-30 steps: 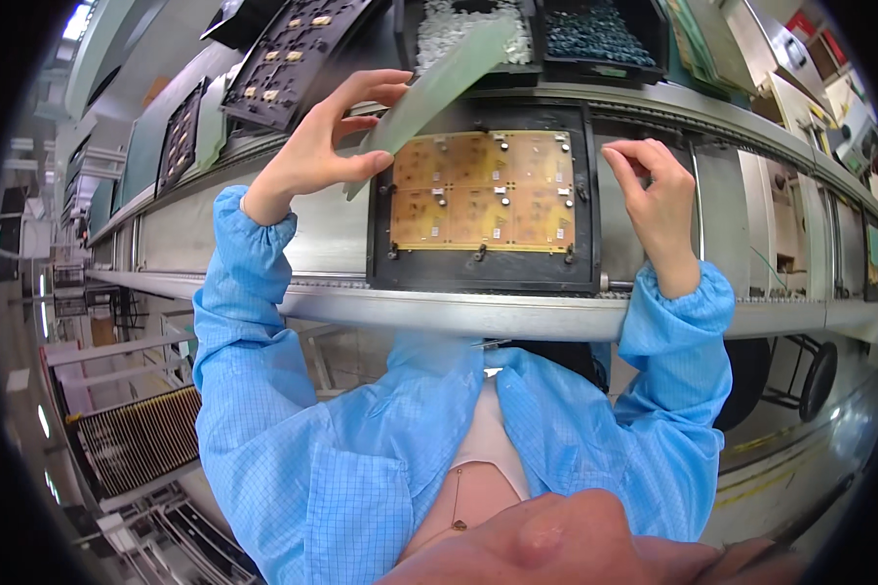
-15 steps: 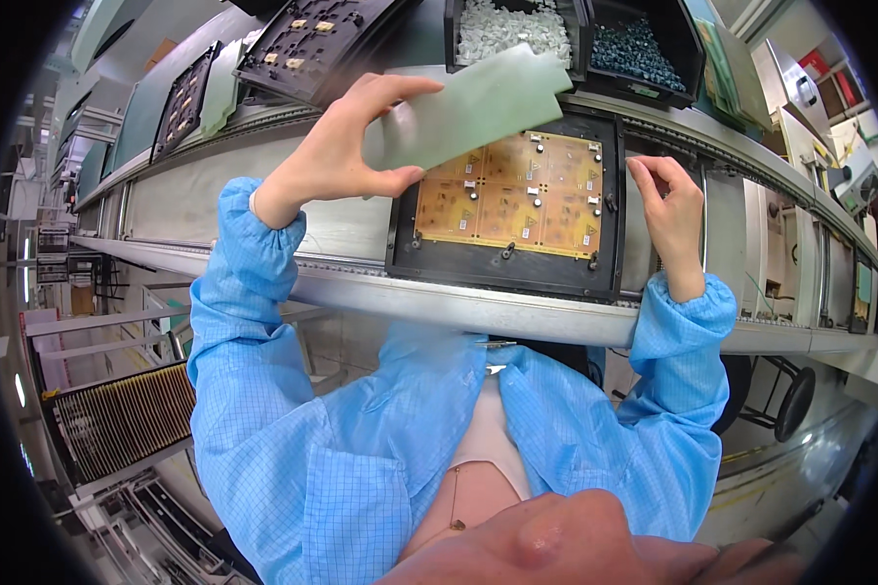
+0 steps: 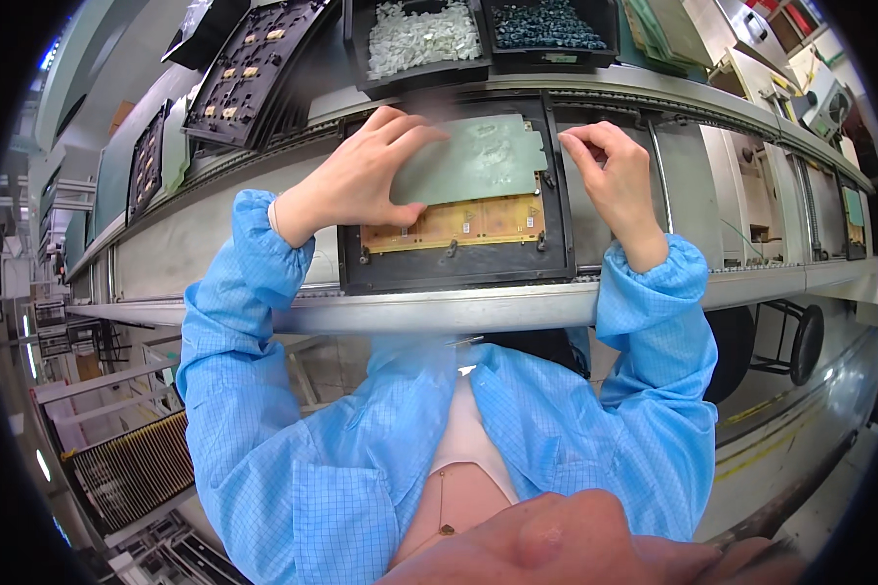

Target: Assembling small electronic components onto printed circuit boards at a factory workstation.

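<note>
My left hand [image 3: 346, 180] grips the left end of a pale green, translucent sheet [image 3: 473, 161] between thumb and fingers. The sheet has a notched right edge and lies over the upper part of an amber circuit board panel [image 3: 424, 232]; whether it touches the board I cannot tell. Along the front, a strip of the panel with small white labels shows. The panel sits in a black tray-like fixture [image 3: 458, 276] with small clips on its rim. Just beyond the fixture's right side, my right hand [image 3: 615, 175] is raised, fingers curled and fingertips pinched; anything between them is hidden.
A metal conveyor rail [image 3: 449, 310] runs along the near side. Behind the fixture stand a black bin of white parts [image 3: 424, 44] and a bin of dark blue parts [image 3: 546, 27]. Stacked black trays [image 3: 254, 68] lie at back left, green sheets [image 3: 658, 34] at back right.
The green sheet has come down from a tilted position and now covers most of the board panel. My left hand moved with it. My right hand stays pinched beside the fixture. The view has shifted.
</note>
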The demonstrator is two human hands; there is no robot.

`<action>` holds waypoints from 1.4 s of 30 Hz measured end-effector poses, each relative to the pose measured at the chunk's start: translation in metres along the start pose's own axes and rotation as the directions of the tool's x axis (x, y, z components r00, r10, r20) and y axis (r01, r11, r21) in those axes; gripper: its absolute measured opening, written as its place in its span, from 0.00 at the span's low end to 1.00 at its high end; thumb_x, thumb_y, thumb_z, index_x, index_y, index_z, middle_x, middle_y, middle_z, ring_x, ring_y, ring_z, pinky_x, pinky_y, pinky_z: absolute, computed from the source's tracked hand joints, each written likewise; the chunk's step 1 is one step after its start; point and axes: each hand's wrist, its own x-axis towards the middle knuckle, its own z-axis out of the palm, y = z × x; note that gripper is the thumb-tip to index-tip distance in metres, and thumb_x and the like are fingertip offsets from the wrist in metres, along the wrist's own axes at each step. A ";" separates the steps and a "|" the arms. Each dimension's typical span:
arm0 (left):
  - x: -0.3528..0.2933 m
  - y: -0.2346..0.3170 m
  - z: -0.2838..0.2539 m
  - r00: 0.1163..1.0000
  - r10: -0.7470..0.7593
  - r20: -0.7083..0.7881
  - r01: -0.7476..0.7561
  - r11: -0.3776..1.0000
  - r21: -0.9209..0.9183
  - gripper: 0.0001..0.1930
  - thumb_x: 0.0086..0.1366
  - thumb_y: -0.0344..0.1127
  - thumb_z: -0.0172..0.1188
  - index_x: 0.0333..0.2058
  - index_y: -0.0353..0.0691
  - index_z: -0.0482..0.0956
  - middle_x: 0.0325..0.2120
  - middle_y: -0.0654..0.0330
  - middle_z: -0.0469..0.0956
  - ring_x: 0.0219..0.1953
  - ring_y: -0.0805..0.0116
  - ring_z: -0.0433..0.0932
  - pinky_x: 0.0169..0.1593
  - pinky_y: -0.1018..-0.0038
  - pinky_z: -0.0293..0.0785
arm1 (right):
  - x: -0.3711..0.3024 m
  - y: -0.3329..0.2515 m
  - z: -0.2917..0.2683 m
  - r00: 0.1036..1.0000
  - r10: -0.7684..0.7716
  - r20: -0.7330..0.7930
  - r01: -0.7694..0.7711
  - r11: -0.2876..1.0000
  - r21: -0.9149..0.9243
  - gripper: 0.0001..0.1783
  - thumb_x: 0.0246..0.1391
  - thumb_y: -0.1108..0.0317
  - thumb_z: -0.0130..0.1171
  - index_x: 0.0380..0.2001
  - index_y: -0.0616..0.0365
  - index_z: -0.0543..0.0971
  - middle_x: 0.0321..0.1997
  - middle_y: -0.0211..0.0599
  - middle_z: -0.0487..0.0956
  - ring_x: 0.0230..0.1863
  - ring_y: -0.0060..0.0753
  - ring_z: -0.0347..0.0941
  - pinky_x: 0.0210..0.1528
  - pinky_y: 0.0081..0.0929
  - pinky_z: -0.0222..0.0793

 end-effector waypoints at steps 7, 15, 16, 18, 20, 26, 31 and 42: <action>0.007 -0.001 0.003 1.000 0.016 0.009 -0.016 1.000 0.009 0.38 0.42 0.38 0.68 0.57 0.41 0.69 0.54 0.51 0.70 0.58 0.49 0.64 0.61 0.59 0.65 | -0.001 -0.003 0.000 0.999 -0.052 0.006 0.053 0.998 -0.021 0.07 0.54 0.69 0.64 0.33 0.62 0.83 0.28 0.37 0.79 0.27 0.28 0.74 0.30 0.23 0.69; 0.006 -0.003 0.000 1.000 0.029 0.004 -0.029 1.000 -0.008 0.38 0.42 0.38 0.67 0.56 0.41 0.69 0.53 0.51 0.71 0.58 0.49 0.65 0.61 0.58 0.65 | -0.001 -0.006 0.001 0.999 -0.048 0.018 0.049 0.998 -0.030 0.07 0.54 0.70 0.63 0.32 0.63 0.83 0.28 0.38 0.79 0.28 0.29 0.74 0.31 0.24 0.69; 0.005 -0.002 0.000 1.000 0.029 0.007 -0.029 1.000 -0.011 0.38 0.42 0.38 0.67 0.56 0.41 0.69 0.53 0.51 0.71 0.58 0.49 0.65 0.61 0.58 0.65 | -0.001 -0.007 0.001 0.999 -0.044 0.020 0.045 0.999 -0.030 0.07 0.54 0.70 0.63 0.32 0.63 0.83 0.28 0.38 0.79 0.28 0.29 0.74 0.31 0.24 0.69; 0.006 -0.001 0.001 0.999 0.032 -0.007 -0.032 0.999 0.007 0.38 0.42 0.38 0.67 0.57 0.41 0.69 0.53 0.51 0.71 0.58 0.49 0.64 0.61 0.58 0.65 | 0.000 -0.007 0.002 0.998 -0.062 0.019 0.063 0.997 -0.037 0.07 0.54 0.70 0.63 0.33 0.63 0.83 0.29 0.38 0.79 0.28 0.29 0.74 0.31 0.24 0.69; 0.006 0.000 0.002 1.000 0.024 0.005 -0.024 1.000 -0.002 0.38 0.42 0.38 0.68 0.57 0.42 0.69 0.54 0.51 0.70 0.59 0.49 0.64 0.61 0.58 0.65 | -0.001 -0.008 0.002 0.998 -0.060 0.023 0.061 0.997 -0.038 0.07 0.54 0.70 0.63 0.33 0.63 0.83 0.29 0.39 0.79 0.28 0.30 0.74 0.31 0.24 0.69; 0.005 -0.001 0.005 1.000 0.028 0.001 -0.028 1.000 0.002 0.38 0.43 0.38 0.68 0.57 0.42 0.69 0.54 0.51 0.70 0.59 0.49 0.64 0.62 0.58 0.65 | -0.002 -0.009 0.002 0.998 -0.054 0.036 0.055 0.997 -0.047 0.07 0.54 0.69 0.63 0.33 0.63 0.83 0.29 0.39 0.79 0.28 0.30 0.74 0.31 0.24 0.69; 0.005 -0.001 0.006 1.000 0.027 -0.005 -0.027 1.000 0.002 0.38 0.43 0.38 0.68 0.57 0.42 0.69 0.54 0.51 0.70 0.59 0.49 0.64 0.62 0.58 0.65 | -0.002 -0.009 0.003 0.998 -0.048 0.046 0.051 0.997 -0.050 0.07 0.54 0.69 0.63 0.33 0.63 0.83 0.29 0.39 0.79 0.28 0.31 0.74 0.31 0.25 0.69; 0.001 -0.009 0.012 0.995 0.069 -0.075 -0.065 0.997 0.049 0.37 0.41 0.40 0.69 0.54 0.39 0.70 0.50 0.50 0.73 0.54 0.50 0.67 0.58 0.61 0.70 | 0.001 -0.013 0.008 0.995 -0.005 0.097 0.012 0.998 -0.069 0.08 0.52 0.69 0.65 0.33 0.62 0.83 0.32 0.39 0.80 0.32 0.33 0.75 0.35 0.27 0.71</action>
